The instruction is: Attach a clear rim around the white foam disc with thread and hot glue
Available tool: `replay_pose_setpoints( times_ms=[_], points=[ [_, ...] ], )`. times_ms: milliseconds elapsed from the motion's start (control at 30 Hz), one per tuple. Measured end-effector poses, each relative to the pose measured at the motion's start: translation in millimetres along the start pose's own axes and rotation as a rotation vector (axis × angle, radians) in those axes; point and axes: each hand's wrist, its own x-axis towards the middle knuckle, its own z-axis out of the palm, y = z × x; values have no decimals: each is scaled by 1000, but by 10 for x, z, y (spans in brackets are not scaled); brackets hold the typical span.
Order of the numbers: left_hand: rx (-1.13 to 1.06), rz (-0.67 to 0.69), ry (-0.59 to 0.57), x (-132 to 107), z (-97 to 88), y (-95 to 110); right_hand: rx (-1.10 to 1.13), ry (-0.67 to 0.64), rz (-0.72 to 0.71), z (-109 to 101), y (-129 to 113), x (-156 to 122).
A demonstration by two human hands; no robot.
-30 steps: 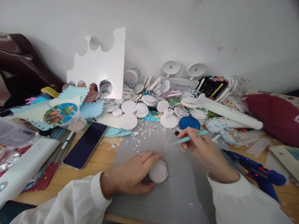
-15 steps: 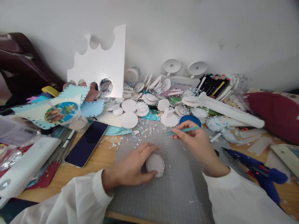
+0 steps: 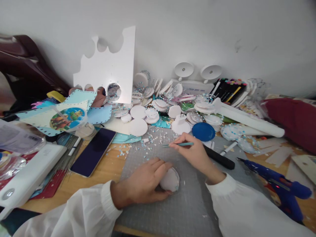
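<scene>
A white round foam disc [image 3: 171, 180] lies on the grey cutting mat [image 3: 184, 214]. My left hand [image 3: 149, 179] grips its left side, fingers along the far edge and thumb at the near edge. Teal tweezers [image 3: 182, 144] are pinched in my right hand [image 3: 195, 153], tips pointing left above the mat. Whether anything is between the tips is too small to tell. Small white and blue confetti bits [image 3: 148, 144] lie scattered beneath and left of the tips.
Right of my right hand lie a black-handled tool [image 3: 219, 157], a blue lid [image 3: 203, 131] and a blue glue gun [image 3: 278, 187]. Foam discs [image 3: 138, 127] crowd the back. A phone [image 3: 93, 152] and a plastic cup [image 3: 85, 128] are at left.
My right hand has moved left and nearer with the tweezers, uncovering the blue lid and the black handle. My left hand and the disc have shifted slightly right and nearer.
</scene>
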Motion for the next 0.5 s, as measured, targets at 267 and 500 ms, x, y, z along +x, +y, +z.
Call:
replay_pose_setpoints(
  times_ms=[267, 500],
  points=[
    [-45, 53, 9, -16, 60, -27, -33, -207, -84, 379, 0, 166],
    [-1, 79, -19, -9, 57, -21, -43, -258, -126, 475, -27, 184]
  ],
)
